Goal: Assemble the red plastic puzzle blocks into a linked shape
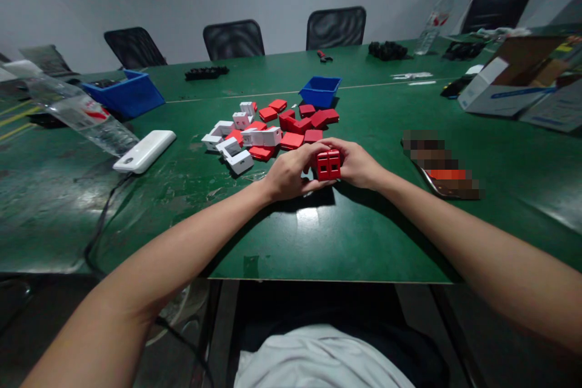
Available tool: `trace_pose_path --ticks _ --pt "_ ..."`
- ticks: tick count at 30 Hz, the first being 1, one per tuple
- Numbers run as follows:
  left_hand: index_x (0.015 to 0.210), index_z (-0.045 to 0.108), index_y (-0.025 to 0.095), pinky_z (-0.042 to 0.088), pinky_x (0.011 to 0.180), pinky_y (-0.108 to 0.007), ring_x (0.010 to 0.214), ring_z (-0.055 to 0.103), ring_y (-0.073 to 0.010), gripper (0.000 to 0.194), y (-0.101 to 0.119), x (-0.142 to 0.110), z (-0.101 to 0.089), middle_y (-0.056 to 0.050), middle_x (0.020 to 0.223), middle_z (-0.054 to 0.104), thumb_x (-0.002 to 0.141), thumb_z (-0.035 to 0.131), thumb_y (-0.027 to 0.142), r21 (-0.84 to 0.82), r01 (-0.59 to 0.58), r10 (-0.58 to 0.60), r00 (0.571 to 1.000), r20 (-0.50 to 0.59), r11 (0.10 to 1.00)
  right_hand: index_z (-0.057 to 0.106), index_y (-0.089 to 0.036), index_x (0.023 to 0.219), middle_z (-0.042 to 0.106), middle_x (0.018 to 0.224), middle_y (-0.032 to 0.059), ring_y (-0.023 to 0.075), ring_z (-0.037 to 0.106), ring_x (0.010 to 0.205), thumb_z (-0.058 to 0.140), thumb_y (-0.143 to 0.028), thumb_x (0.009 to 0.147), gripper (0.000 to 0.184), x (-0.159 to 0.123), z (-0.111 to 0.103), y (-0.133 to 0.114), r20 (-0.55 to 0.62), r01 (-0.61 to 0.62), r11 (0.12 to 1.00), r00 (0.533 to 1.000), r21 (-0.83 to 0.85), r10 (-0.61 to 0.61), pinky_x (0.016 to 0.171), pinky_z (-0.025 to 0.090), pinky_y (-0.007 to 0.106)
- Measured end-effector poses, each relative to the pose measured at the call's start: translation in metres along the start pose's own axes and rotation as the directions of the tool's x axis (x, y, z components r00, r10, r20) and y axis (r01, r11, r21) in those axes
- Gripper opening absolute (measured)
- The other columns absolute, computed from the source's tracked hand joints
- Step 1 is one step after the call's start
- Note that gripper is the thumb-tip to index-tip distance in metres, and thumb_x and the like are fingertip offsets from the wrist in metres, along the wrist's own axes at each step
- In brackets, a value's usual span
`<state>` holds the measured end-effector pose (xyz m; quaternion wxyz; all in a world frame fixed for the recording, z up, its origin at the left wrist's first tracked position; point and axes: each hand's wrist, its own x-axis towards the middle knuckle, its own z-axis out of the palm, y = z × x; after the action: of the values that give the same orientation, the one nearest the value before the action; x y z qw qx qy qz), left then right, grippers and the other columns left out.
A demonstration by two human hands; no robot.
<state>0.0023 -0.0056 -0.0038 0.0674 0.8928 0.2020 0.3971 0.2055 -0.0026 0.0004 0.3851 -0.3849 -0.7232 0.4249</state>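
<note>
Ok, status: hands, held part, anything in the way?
Left hand and right hand: shared grip on red part. Red and white pieces piled just beyond. Nothing visible between hands and near table edge.

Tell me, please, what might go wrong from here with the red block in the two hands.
The red block is held above the table between the left hand and right hand, so it could slip and drop.

Loose red pieces lie just beyond the fingers; a careless move may scatter them.

The black cable runs over the table's near edge by the left arm, which might snag it.
</note>
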Motion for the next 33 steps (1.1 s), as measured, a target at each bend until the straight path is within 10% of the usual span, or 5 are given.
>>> trace_pose_path --ticks 15,25,33 --pt "0.12 0.057 0.019 0.053 0.073 -0.032 0.084 0.057 -0.0178 0.051 -0.003 0.005 -0.003 -0.011 0.113 0.057 0.084 0.071 0.052 -0.002 0.208 -0.206 0.966 -0.157 0.978 0.066 -0.022 0.109 0.067 0.113 0.0092 0.0254 0.065 0.097 0.081 -0.025 0.064 0.048 0.002 -0.001 0.004 -0.094 0.051 0.977 0.993 -0.208 -0.072 0.081 0.055 0.037" --pt "0.108 0.054 0.017 0.05 0.064 -0.026 0.068 0.06 -0.0126 0.045 -0.02 0.005 0.002 -0.004 0.093 0.065 0.089 0.061 0.057 -0.415 0.519 -0.6 0.796 -0.083 0.747 0.058 -0.02 0.108 0.07 0.109 0.0072 0.0233 0.067 0.103 0.092 -0.028 0.052 0.066 0.004 -0.007 -0.002 -0.115 -0.16 0.954 0.974 0.252 0.194 0.097 0.053 0.044" --pt "0.132 0.044 0.02 0.058 0.077 -0.033 0.097 0.069 -0.0217 0.056 -0.02 0.004 0.005 -0.01 0.116 0.067 0.091 0.063 0.053 -0.423 0.464 -0.522 0.853 -0.024 0.778 0.062 -0.022 0.104 0.069 0.117 0.0056 0.024 0.064 0.114 0.093 -0.021 0.047 0.065 0.006 -0.008 0.0 -0.19 -0.107 0.92 0.963 0.378 0.191 0.107 0.048 0.044"
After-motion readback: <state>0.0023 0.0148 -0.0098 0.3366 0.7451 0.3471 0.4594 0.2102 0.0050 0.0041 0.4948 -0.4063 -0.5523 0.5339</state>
